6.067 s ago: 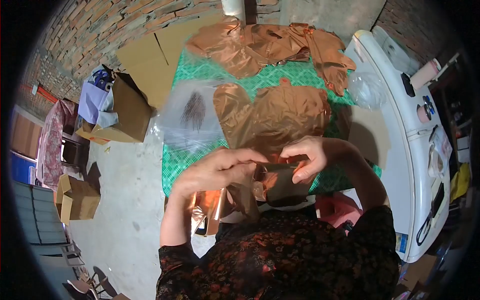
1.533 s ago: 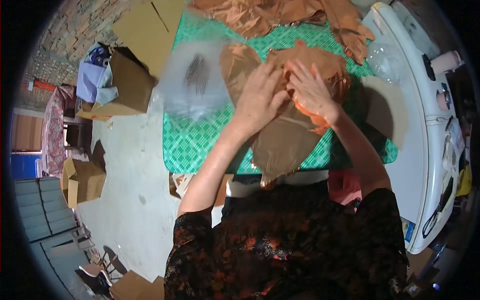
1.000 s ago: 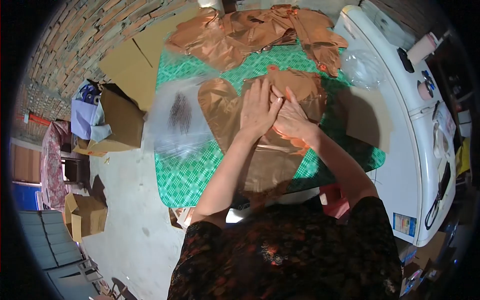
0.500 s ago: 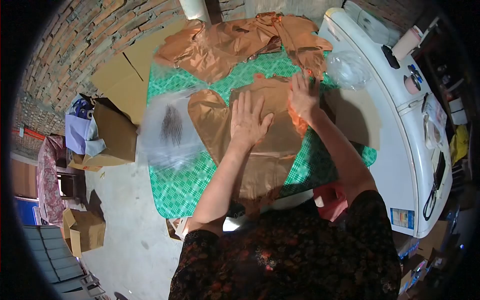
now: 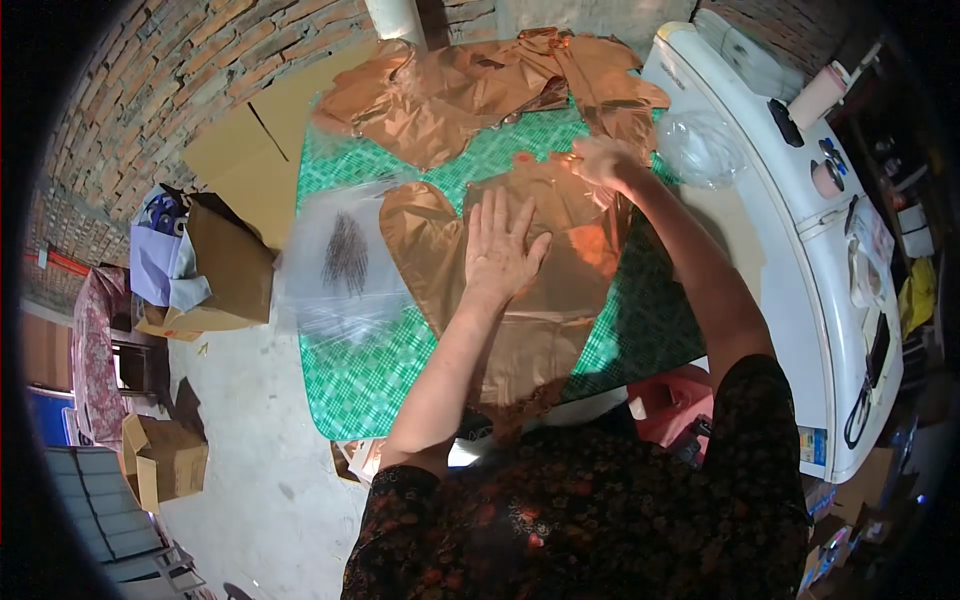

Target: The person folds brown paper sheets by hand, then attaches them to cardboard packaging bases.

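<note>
A flat, copper-coloured foil balloon lies on the green checked tablecloth in front of me. My left hand rests on its upper middle, palm down, with the fingers stretched out. At the balloon's upper right edge, my right hand is closed, its fingers curled on the foil; they are slightly blurred. More copper foil pieces lie crumpled along the far side of the table. Left of the balloon are clear plastic sleeves with a dark patch in the middle.
A crumpled clear plastic bag lies at the table's right, against a white fridge-like appliance. An open cardboard box stands at left, and a smaller box sits on the floor. A brick wall rises behind.
My right hand has gone from lying on the balloon's right side to closing at its upper right edge. The right part of the foil has spread outward. My left hand has stayed nearly still.
</note>
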`<state>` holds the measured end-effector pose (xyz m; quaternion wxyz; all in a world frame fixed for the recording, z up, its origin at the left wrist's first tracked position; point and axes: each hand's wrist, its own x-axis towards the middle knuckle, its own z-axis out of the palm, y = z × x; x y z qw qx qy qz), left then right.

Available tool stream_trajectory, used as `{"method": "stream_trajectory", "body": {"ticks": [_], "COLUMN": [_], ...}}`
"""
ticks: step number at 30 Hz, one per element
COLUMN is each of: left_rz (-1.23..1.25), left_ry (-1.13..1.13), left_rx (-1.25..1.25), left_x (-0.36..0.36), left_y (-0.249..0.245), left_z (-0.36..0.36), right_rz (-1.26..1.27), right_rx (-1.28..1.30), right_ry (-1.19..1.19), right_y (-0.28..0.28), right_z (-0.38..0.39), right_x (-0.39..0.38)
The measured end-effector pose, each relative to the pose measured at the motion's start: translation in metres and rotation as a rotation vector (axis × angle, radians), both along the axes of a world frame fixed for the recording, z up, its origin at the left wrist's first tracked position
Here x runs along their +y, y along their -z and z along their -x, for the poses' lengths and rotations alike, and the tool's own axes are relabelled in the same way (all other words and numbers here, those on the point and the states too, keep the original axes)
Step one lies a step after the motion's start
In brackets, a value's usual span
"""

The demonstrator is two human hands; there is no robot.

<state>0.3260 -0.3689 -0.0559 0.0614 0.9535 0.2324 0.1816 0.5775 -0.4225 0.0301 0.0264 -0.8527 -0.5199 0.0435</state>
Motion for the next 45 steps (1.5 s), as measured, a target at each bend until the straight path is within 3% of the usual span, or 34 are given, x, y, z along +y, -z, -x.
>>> {"method": "stream_trajectory", "body": {"ticks": [3, 5, 8, 9, 12, 13, 16, 19, 22, 23, 26, 35, 40, 45], "left_rz": [0.010, 0.010, -0.019, -0.037, -0.011, 0.010, -0.059, -0.036, -0.047, -0.053, -0.063, -0.054, 0.011, 0.028], "left_ry": [0.003, 0.000, 0.001, 0.008, 0.039, 0.052, 0.035, 0.004, 0.038, 0.038, 0.037, 0.048, 0.029, 0.023], "left_rx": [-0.057, -0.065, -0.068, -0.097, -0.086, -0.066, -0.092, 0.009, -0.104, -0.111, -0.124, -0.132, 0.007, -0.034], "left_x": [0.000, 0.001, 0.003, 0.004, 0.004, 0.003, 0.003, 0.001, 0.004, 0.004, 0.004, 0.006, 0.004, 0.002], "left_y": [0.003, 0.005, 0.011, 0.014, 0.014, 0.011, 0.012, 0.005, 0.015, 0.017, 0.017, 0.019, 0.008, 0.008], "left_z": [-0.002, -0.002, -0.003, -0.003, 0.000, 0.001, 0.000, 0.000, -0.001, -0.001, -0.002, -0.004, -0.002, -0.002], "right_rz": [-0.059, -0.065, -0.057, 0.032, -0.007, -0.088, -0.373, -0.537, -0.557, -0.839, -0.684, -0.382, -0.325, -0.292], "right_rx": [0.158, 0.098, 0.353, 0.313, 1.015, 1.056, 0.910, 0.423, 0.138, -0.184, -0.324, -0.065, -0.036, -0.098], "right_ry": [-0.018, -0.152, -0.040, -0.259, 0.074, 0.137, 0.098, -0.095, -0.221, -0.399, -0.412, -0.254, -0.244, -0.249], "right_y": [-0.021, 0.000, -0.025, -0.032, -0.057, -0.048, -0.016, 0.036, 0.082, 0.089, 0.085, 0.080, 0.079, 0.082], "right_z": [0.016, 0.005, 0.048, 0.055, 0.083, 0.079, 0.062, 0.027, 0.020, 0.030, 0.046, 0.074, 0.079, 0.083], "right_x": [0.003, 0.021, 0.024, 0.034, 0.016, 0.015, -0.004, -0.029, -0.043, -0.058, -0.067, -0.056, -0.053, -0.052]}}
